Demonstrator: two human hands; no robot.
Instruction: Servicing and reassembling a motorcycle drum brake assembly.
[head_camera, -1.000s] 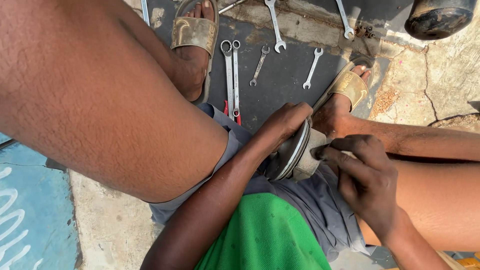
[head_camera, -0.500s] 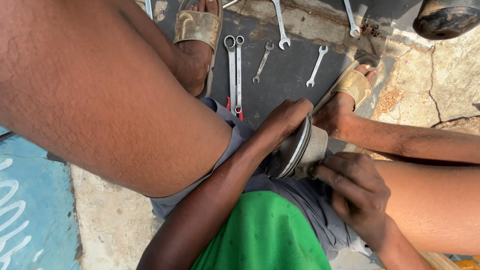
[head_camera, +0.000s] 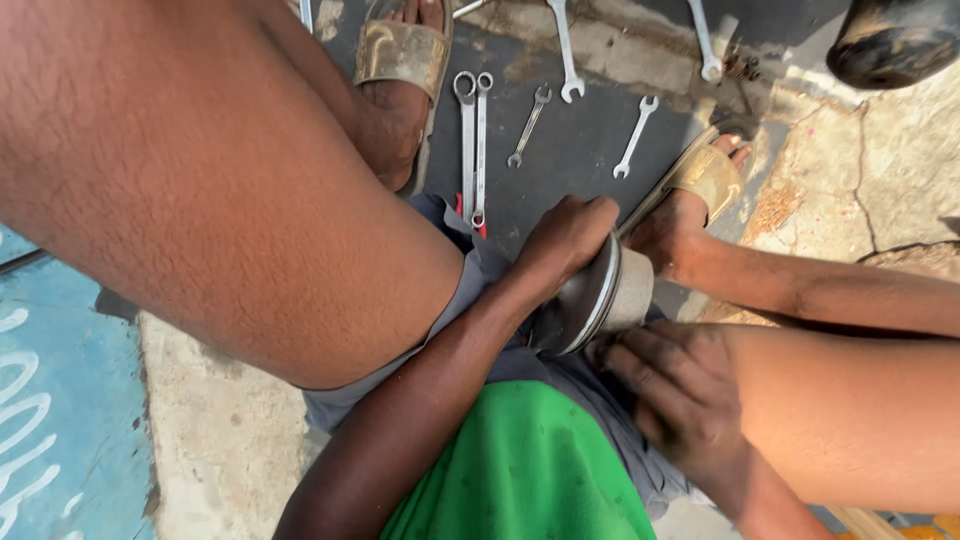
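Two hands work on a round metal part (head_camera: 600, 295) held low between the person's knees, just above the lap and the grey shorts (head_camera: 560, 375). The left hand (head_camera: 565, 240) is closed over the part's upper rim, fingers curled down across its dark face. The right hand (head_camera: 670, 395) sits just below and beside the part, fingers bent and touching its pale cylindrical end; whether it truly grips or only presses I cannot tell. The part shows a thin bright flange around a darker dished side, with a lighter drum on the other side. Beyond it, on a dark mat (head_camera: 580, 150) on the ground, lie several spanners: a long pair (head_camera: 472, 140) side by side with ring ends, a small one (head_camera: 528, 125), another small one (head_camera: 634, 137), and two larger ones near the top edge. Both feet wear tan sandals, the left sandal (head_camera: 403, 50) by the long pair, the right sandal (head_camera: 705, 170) at the mat's edge, near cracked concrete (head_camera: 850, 190). A green shirt (head_camera: 520, 470) fills the bottom
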